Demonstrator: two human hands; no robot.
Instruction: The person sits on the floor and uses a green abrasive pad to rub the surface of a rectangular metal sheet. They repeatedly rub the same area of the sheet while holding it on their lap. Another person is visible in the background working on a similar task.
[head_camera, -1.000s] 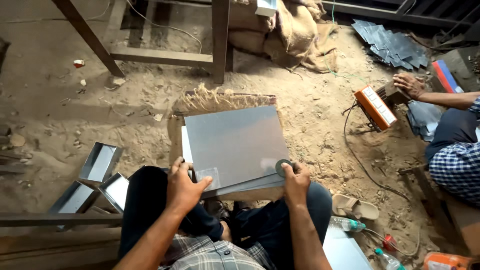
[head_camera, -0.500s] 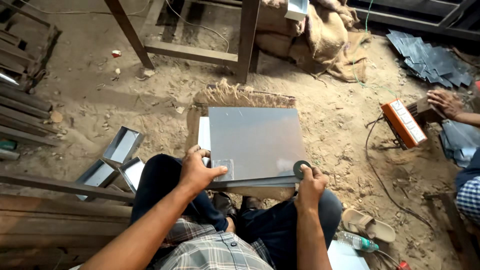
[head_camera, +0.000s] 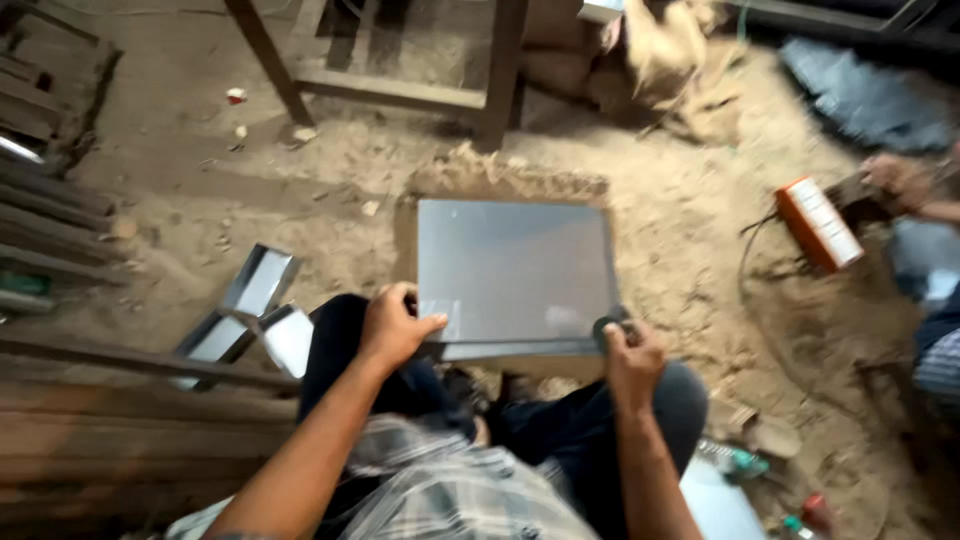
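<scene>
Hands gripped a flat grey square metal sheet (head_camera: 515, 270) lying on sandy ground: left hand (head_camera: 393, 325) clamped its near-left corner, right hand (head_camera: 630, 352) pinched a small dark ring (head_camera: 607, 328) there

smooth dull-sheen metal sheet (head_camera: 515, 270), rough sandy floor (head_camera: 680, 210)

The person wears a checked shirt (head_camera: 440, 490) in grey and white, with dark trousers (head_camera: 560, 430). Both forearms are uncovered; left hand (head_camera: 395, 325) and right hand (head_camera: 632, 362) are ungloved.
</scene>
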